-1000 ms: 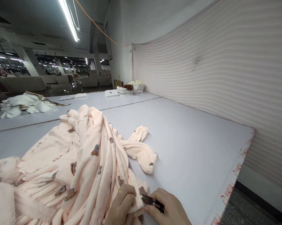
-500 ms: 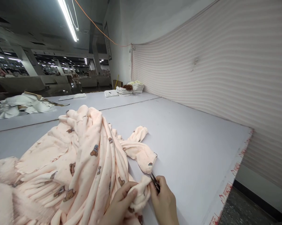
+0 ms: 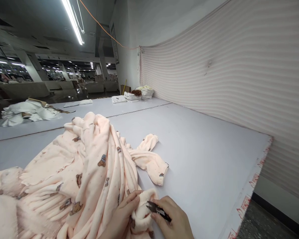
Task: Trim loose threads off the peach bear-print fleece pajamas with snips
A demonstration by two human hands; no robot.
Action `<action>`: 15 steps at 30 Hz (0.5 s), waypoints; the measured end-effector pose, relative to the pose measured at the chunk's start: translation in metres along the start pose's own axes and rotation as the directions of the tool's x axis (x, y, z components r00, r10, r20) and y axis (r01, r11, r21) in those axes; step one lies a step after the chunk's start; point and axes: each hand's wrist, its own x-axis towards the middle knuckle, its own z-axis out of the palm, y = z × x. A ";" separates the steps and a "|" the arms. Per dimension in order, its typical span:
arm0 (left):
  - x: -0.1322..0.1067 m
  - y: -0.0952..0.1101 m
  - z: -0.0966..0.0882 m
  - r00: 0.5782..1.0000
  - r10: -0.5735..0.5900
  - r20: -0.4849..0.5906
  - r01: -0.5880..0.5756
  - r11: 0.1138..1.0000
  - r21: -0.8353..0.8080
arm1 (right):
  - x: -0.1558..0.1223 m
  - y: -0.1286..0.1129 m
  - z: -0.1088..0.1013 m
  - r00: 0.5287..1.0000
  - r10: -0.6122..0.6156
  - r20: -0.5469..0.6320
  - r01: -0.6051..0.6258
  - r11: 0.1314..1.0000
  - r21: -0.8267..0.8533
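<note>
A peach fleece garment point(image 3: 89, 172) printed with small brown bears lies heaped on the table, with a sleeve stretched out to the right. Near the bottom centre, my left hand point(image 3: 124, 212) is closed on the garment's fluffy pale cuff point(image 3: 141, 215), thumb on top. My right hand point(image 3: 174, 215) grips dark thread snips point(image 3: 159, 210). Their blade tips lie over the cuff, touching or nearly touching the fabric; I cannot tell whether a thread is between them.
The grey table point(image 3: 201, 149) runs to a right edge with red-printed tape. White fabric scraps point(image 3: 30, 113) lie at the far left. Folded stacks point(image 3: 145, 92) stand at the back. A striped cloth point(image 3: 226, 66) hangs along the right wall.
The snips have swung from pointing up beside the sleeve to pointing left over the cuff. My left hand has turned the cuff so its opening shows more. The view has shifted slightly.
</note>
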 end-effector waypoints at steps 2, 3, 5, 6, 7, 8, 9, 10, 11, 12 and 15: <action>-0.001 0.000 0.000 1.000 -0.018 -0.008 0.018 1.000 -0.008 | 0.002 -0.002 -0.001 1.000 -0.005 0.026 0.005 1.000 0.015; 0.000 0.000 -0.001 1.000 -0.022 -0.002 0.022 1.000 -0.003 | 0.002 -0.002 -0.001 0.999 -0.006 0.033 0.005 1.000 0.021; 0.002 0.001 -0.006 1.000 -0.012 0.023 0.011 0.999 0.043 | 0.001 0.001 0.001 1.000 -0.002 0.030 0.000 0.998 0.069; 0.004 0.001 -0.011 0.999 -0.005 0.035 0.002 0.994 0.105 | 0.001 0.004 0.002 1.000 0.006 0.020 -0.008 0.993 0.114; 0.005 0.001 -0.016 0.999 -0.011 0.048 0.000 0.976 0.216 | 0.002 0.009 0.003 1.000 0.025 0.000 -0.024 0.987 0.160; 0.007 0.000 -0.022 0.997 -0.026 0.068 -0.003 0.921 0.389 | 0.004 0.015 0.003 0.998 0.056 -0.035 -0.048 0.981 0.189; 0.009 -0.001 -0.029 0.994 -0.049 0.094 -0.015 0.811 0.585 | 0.008 0.022 0.003 0.991 0.100 -0.088 -0.083 0.980 0.182; 0.011 -0.003 -0.034 0.989 -0.081 0.120 -0.038 0.656 0.754 | 0.014 0.031 0.003 0.978 0.144 -0.148 -0.122 0.982 0.146; 0.012 -0.007 -0.039 0.983 -0.114 0.142 -0.067 0.494 0.867 | 0.022 0.040 0.002 0.963 0.176 -0.202 -0.160 0.983 0.094; 0.012 -0.011 -0.041 0.976 -0.142 0.166 -0.104 0.368 0.924 | 0.032 0.048 0.000 0.950 0.194 -0.246 -0.192 0.981 0.034; 0.011 -0.024 -0.037 0.953 -0.153 0.263 -0.211 0.292 0.933 | 0.067 0.070 -0.004 0.950 0.178 -0.256 -0.192 0.981 -0.030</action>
